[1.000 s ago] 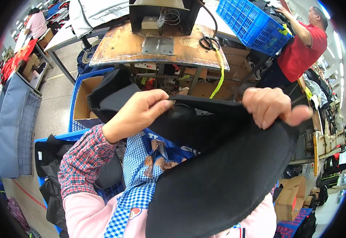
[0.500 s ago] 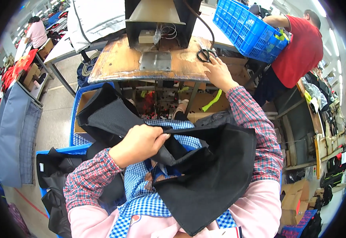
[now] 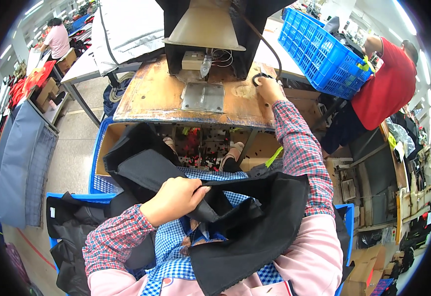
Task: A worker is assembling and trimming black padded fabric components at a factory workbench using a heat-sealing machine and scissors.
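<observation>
A large piece of black fabric lies over my lap and hangs toward my right side. My left hand pinches its folded edge between thumb and fingers, near the middle. A stiffer ribbed black section spreads out beyond that hand. My right arm reaches forward to the right part of the worn wooden worktable. There my right hand is closed on a pair of black-handled scissors; the blades are hidden from view.
A machine with a beige cover stands on the wooden worktable, above a metal plate. A blue crate sits at the back right beside a person in red. Black pieces fill a blue bin at my left.
My right hand, earlier spread beside the scissors, has closed on their handles. The view has tilted, so the worktable appears lower. My left hand keeps its grip on the black fabric.
</observation>
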A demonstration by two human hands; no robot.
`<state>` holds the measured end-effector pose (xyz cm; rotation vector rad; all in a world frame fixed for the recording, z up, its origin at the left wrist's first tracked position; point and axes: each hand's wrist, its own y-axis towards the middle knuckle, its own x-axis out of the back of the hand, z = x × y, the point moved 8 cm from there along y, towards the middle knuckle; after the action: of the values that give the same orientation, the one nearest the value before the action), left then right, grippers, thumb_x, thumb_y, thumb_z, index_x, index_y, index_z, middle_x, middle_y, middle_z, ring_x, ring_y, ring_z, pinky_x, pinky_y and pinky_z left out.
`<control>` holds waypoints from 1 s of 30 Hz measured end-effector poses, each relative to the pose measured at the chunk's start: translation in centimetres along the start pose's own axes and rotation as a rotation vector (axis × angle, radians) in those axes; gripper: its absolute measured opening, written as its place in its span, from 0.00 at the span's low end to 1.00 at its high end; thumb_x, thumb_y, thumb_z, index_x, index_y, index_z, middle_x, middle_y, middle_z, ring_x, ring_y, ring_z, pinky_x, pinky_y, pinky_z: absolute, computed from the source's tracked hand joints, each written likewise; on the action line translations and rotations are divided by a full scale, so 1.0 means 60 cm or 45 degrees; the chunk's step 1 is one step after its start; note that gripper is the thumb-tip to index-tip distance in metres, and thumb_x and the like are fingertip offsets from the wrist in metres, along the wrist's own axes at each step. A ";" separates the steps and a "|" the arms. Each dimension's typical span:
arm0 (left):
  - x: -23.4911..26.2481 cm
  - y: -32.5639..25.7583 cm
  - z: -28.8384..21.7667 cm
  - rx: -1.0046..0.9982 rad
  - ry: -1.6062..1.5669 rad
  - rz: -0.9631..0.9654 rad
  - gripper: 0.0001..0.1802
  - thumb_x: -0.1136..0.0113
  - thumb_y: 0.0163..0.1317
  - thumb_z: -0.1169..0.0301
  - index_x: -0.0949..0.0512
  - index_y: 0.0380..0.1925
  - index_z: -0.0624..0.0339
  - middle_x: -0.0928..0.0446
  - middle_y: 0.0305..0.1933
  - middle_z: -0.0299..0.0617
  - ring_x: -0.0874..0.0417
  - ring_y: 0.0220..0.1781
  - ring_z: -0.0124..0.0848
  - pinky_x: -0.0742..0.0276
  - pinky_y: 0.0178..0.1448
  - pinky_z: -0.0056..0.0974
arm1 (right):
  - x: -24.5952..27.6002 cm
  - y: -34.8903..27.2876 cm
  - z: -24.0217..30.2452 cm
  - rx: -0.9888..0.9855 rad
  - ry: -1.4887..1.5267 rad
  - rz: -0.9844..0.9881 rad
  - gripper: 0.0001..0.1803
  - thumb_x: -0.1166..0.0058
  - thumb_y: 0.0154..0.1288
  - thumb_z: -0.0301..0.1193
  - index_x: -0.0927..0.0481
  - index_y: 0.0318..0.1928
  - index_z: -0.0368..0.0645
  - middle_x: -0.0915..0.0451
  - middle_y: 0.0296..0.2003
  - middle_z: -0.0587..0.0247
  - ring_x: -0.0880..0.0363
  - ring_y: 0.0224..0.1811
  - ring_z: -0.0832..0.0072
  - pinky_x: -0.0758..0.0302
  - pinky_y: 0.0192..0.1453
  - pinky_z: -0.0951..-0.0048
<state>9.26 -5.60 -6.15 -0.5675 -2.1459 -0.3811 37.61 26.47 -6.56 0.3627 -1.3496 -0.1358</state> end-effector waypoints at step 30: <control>0.171 0.164 0.034 -0.007 -0.123 0.013 0.24 0.26 0.51 0.56 0.19 0.35 0.69 0.19 0.27 0.51 0.17 0.33 0.35 0.23 0.41 0.39 | 0.146 -0.245 0.291 0.653 0.812 0.605 0.20 0.57 0.79 0.43 0.23 0.44 0.37 0.20 0.37 0.41 0.21 0.42 0.47 0.27 0.47 0.57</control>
<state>7.64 6.36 1.61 -0.6107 -2.2337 -0.3602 24.30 6.95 -0.28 0.4521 -0.7850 0.6836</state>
